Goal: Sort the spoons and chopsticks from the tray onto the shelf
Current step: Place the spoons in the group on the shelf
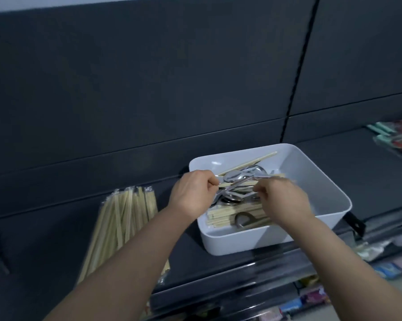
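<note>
We have one chopstick bundle point(123, 216) laid left of the tray point(241, 242); spoons point(236, 176) and chopsticks point(230, 214) remain inside. Our left hand point(190, 191) pinches a chopstick point(237, 183); our right hand point(285, 202) is blurred, so we cannot tell its grip.

The tray point(311, 172) is plain white. Its chopsticks point(232, 213) are pale beige and the spoons point(236, 176) shiny silver. The bundle point(123, 218) is the same beige under clear wrap. The shelf point(56, 228) and back panel point(149, 77) are dark slate grey. The packets point(394, 137) at right are mint green and red.

Dark shelf point(44, 239) bears white tray point(241, 242), wrapped chopsticks point(123, 218).
</note>
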`<move>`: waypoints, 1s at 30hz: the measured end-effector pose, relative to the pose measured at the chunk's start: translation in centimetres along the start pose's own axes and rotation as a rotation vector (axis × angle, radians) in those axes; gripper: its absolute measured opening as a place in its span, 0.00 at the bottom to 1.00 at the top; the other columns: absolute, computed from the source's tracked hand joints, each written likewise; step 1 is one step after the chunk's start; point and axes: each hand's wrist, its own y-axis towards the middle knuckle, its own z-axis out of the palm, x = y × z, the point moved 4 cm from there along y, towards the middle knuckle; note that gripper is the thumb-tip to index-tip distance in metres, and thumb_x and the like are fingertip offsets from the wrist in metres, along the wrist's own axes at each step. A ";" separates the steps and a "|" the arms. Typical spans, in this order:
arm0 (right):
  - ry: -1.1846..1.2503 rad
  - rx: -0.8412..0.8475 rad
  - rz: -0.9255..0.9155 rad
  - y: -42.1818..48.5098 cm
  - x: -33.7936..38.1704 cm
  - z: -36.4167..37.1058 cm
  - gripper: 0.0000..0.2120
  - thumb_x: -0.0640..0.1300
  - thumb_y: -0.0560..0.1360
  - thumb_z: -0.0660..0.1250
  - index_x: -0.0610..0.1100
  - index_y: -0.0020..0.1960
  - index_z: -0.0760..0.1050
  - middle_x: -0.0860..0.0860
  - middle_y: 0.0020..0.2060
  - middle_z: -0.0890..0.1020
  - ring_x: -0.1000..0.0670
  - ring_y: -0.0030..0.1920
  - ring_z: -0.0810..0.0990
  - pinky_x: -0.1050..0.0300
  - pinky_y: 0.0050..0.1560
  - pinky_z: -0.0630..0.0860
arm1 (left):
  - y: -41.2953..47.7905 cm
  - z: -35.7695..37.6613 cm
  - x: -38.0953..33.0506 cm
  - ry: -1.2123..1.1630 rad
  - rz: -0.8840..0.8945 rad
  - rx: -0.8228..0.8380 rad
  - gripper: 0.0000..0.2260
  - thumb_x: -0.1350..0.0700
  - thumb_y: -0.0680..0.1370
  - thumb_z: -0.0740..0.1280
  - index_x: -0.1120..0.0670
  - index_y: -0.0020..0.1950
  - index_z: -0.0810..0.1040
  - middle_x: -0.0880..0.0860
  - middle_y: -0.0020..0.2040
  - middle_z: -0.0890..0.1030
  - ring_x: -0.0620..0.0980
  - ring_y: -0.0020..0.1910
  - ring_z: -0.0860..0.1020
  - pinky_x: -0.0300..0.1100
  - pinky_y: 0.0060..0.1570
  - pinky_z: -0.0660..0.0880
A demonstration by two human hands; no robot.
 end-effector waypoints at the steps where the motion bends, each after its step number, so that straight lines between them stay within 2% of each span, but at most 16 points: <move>1: -0.007 0.022 0.028 0.3 -1.5 -0.2 0.14 0.42 0.76 0.61 0.56 0.54 0.79 0.51 0.53 0.81 0.46 0.55 0.78 0.54 0.46 0.74 | 0.7 0.9 -0.8 0.026 -0.006 0.025 0.08 0.57 0.77 0.64 0.49 0.48 0.83 0.45 0.46 0.83 0.48 0.48 0.80 0.46 0.47 0.79; 3: -0.012 0.063 0.065 1.0 -4.2 -0.4 0.14 0.43 0.76 0.60 0.58 0.55 0.79 0.52 0.54 0.80 0.46 0.55 0.77 0.55 0.46 0.73 | 2.1 2.8 -2.0 0.109 -0.035 0.075 0.08 0.58 0.76 0.63 0.53 0.42 0.82 0.50 0.41 0.83 0.52 0.44 0.80 0.47 0.42 0.79; 5: -0.007 0.095 0.073 1.6 -5.8 -0.4 0.14 0.44 0.77 0.60 0.58 0.56 0.78 0.53 0.54 0.80 0.47 0.56 0.77 0.55 0.47 0.74 | 3.4 4.3 -2.2 0.222 -0.097 0.103 0.09 0.59 0.75 0.62 0.55 0.34 0.75 0.53 0.34 0.77 0.55 0.37 0.77 0.43 0.33 0.72; 6: 0.000 0.107 0.072 2.0 -6.5 -0.4 0.14 0.45 0.77 0.59 0.58 0.56 0.78 0.53 0.54 0.80 0.48 0.56 0.78 0.55 0.48 0.74 | 4.0 4.9 -2.4 0.275 -0.136 0.111 0.10 0.59 0.75 0.63 0.55 0.33 0.72 0.53 0.33 0.75 0.55 0.37 0.75 0.42 0.31 0.69; 9: 0.005 0.148 0.021 3.2 -7.7 0.0 0.13 0.45 0.76 0.60 0.57 0.55 0.78 0.54 0.54 0.81 0.48 0.56 0.78 0.55 0.49 0.74 | 4.8 6.3 -2.6 0.364 -0.228 0.123 0.07 0.56 0.76 0.64 0.52 0.38 0.70 0.52 0.40 0.74 0.54 0.42 0.74 0.42 0.37 0.68; 13: -0.008 0.245 -0.114 5.6 -7.1 0.8 0.15 0.41 0.75 0.62 0.56 0.57 0.78 0.52 0.55 0.80 0.47 0.57 0.77 0.56 0.48 0.72 | 4.8 7.6 -2.3 0.328 -0.279 0.101 0.02 0.54 0.76 0.64 0.52 0.45 0.73 0.51 0.45 0.77 0.55 0.50 0.77 0.42 0.41 0.67; 16: -0.092 0.313 -0.233 7.2 -5.8 1.8 0.16 0.39 0.75 0.62 0.52 0.60 0.77 0.50 0.57 0.79 0.45 0.58 0.77 0.55 0.53 0.73 | 4.8 7.4 -1.7 0.335 -0.345 0.048 0.07 0.55 0.78 0.61 0.54 0.50 0.78 0.55 0.52 0.82 0.57 0.52 0.79 0.42 0.42 0.68; 19: -0.179 0.342 -0.298 7.9 -5.0 2.6 0.12 0.44 0.74 0.66 0.49 0.57 0.79 0.49 0.55 0.79 0.45 0.55 0.79 0.57 0.50 0.72 | 4.5 6.8 -1.5 0.319 -0.365 0.004 0.08 0.56 0.79 0.60 0.55 0.50 0.78 0.55 0.52 0.82 0.56 0.52 0.78 0.42 0.41 0.68; 23: -0.244 0.411 -0.318 7.6 -4.9 3.4 0.12 0.41 0.74 0.65 0.47 0.56 0.79 0.48 0.55 0.80 0.45 0.55 0.78 0.58 0.48 0.71 | 4.3 6.3 -1.4 0.277 -0.373 -0.039 0.05 0.57 0.79 0.60 0.54 0.46 0.75 0.55 0.51 0.81 0.56 0.50 0.77 0.42 0.40 0.67; 27: -0.185 0.480 -0.293 7.6 -5.1 3.9 0.15 0.47 0.76 0.66 0.44 0.61 0.72 0.46 0.58 0.77 0.43 0.59 0.76 0.56 0.48 0.67 | 4.4 5.6 -1.2 0.237 -0.386 -0.112 0.09 0.59 0.78 0.60 0.57 0.52 0.79 0.55 0.52 0.82 0.56 0.51 0.77 0.43 0.43 0.72; 30: -0.150 0.508 -0.256 7.8 -4.9 4.3 0.16 0.51 0.75 0.68 0.45 0.60 0.75 0.47 0.57 0.78 0.44 0.58 0.77 0.57 0.48 0.68 | 4.5 5.1 -1.2 0.236 -0.387 -0.129 0.12 0.59 0.78 0.60 0.55 0.58 0.79 0.55 0.56 0.81 0.56 0.55 0.77 0.43 0.47 0.73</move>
